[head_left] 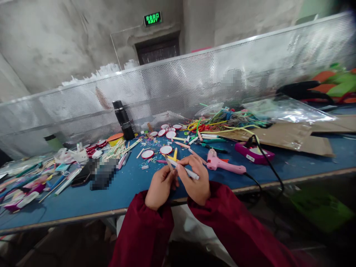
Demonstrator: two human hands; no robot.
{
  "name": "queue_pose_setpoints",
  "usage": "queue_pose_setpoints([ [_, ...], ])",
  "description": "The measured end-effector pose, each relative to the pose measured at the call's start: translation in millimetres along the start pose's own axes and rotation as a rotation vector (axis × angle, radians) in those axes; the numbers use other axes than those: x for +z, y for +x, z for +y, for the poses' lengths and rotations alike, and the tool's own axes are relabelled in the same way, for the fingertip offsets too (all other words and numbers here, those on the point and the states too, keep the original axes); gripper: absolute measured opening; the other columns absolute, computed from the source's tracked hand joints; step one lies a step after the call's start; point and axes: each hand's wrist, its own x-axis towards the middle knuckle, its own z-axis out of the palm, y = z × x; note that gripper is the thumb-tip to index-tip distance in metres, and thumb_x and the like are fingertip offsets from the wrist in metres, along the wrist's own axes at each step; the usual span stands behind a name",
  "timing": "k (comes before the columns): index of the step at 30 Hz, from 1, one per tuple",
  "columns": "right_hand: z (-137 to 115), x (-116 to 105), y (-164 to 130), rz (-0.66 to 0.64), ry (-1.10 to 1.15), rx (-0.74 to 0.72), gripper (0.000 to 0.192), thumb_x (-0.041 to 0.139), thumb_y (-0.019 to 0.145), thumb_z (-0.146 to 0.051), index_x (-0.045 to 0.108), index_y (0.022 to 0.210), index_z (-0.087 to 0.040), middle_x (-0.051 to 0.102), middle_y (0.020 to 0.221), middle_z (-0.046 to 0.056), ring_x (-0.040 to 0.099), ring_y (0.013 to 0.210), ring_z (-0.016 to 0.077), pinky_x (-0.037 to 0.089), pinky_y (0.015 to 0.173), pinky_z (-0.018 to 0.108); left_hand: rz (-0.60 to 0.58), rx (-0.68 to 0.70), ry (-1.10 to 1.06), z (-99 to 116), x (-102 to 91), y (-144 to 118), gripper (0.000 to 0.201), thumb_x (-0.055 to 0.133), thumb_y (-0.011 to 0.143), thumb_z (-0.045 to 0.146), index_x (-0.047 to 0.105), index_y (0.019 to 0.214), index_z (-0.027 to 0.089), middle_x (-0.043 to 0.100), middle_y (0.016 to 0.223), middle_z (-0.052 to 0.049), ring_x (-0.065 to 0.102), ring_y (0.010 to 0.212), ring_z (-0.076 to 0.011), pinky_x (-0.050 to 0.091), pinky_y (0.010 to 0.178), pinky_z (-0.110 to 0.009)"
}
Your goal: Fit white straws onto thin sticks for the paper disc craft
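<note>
- Hands in dark red sleeves work together over the front of a blue table [292, 160], just left of the pink glue gun [226, 166], our landmark.
- The left hand [158, 188], farther from the glue gun, is nearly closed, pinching a thin brown strip [168, 163] that points up and away from us.
- The right hand [197, 180], nearer the glue gun, has its thumb and fingers curled round a white rod [192, 173], which slants across toward the strip. We cannot tell whether the two touch.
- To work these neatly, we would judge it best to pinch close to where strip and rod cross, keep both wrists low and steady, and use small fingertip movements. Keeping clear of the glue gun's nozzle seems wise; we cannot tell if it is hot.
- Beyond the hands, left of the glue gun, we find red-rimmed white discs [147, 154] among small scraps.
- Right of the glue gun sits a purple box [254, 153]; behind it lies a tangle of coloured cords [236, 119].
- Farther back, left of the glue gun, a black bottle [124, 121] stands before a perforated metal screen [178, 83].
</note>
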Motion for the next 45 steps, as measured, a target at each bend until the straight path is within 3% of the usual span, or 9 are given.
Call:
queue_pose_setpoints([
  [20, 0.3, -0.7, -0.6, 0.025, -0.007, 0.001, 0.012, 0.059, 0.092, -0.017, 0.059, 0.082, -0.025, 0.068, 0.073, -0.004, 0.063, 0.071, 0.0176, 0.043, 0.079, 0.038, 0.002, -0.018, -0.019, -2.2, -0.3, 0.3, 0.037, 0.057, 0.096, 0.054, 0.060, 0.089, 0.017, 0.061, 0.065, 0.001, 0.052, 0.056, -0.0125, 0.042, 0.056, -0.024],
  [45, -1.9, -2.3, 0.1, 0.002, -0.018, 0.034, 0.014, 0.058, 0.090, -0.018, 0.058, 0.078, -0.024, 0.067, 0.070, -0.003, 0.062, 0.070, 0.0182, 0.045, 0.083, 0.040, 0.002, -0.007, -0.016, -1.8, -1.3, -0.1, 0.037, 0.057, 0.096, 0.053, 0.059, 0.087, 0.018, 0.061, 0.067, 0.000, 0.051, 0.056, -0.0124, 0.041, 0.057, -0.025],
])
